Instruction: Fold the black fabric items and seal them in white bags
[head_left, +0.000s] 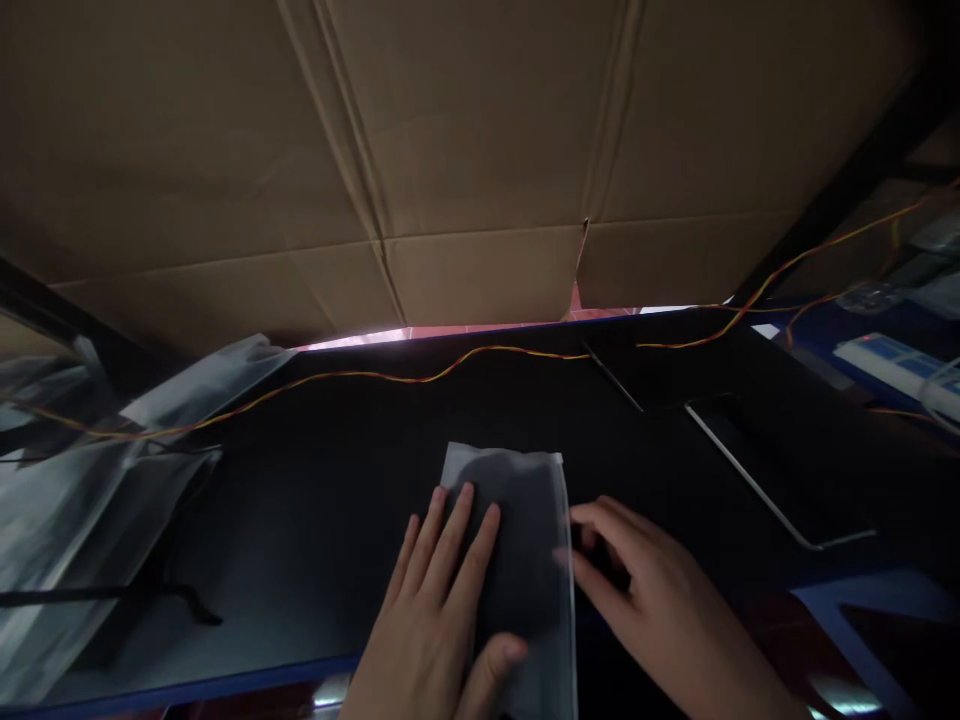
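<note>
A frosted plastic zip bag (525,510) lies on the black tabletop, its white zip edge running down the right side. A dark shape shows through the plastic; I cannot tell what it is. My left hand (435,600) is spread flat over the bag's left part, fingers stretched forward and thumb out to the right. At the zip edge, my right hand (637,580) has its thumb and index finger closed about the bag, with the other fingers curled under. The thumb tip overlaps the plastic and looks faint.
More clear plastic bags (82,520) lie at the left, near a black strap (187,595). Two dark flat panels (780,470) rest at the right. A twisted red-yellow wire (405,379) crosses the table. Behind stands a cardboard wall (480,150). A white-blue box (900,370) sits far right.
</note>
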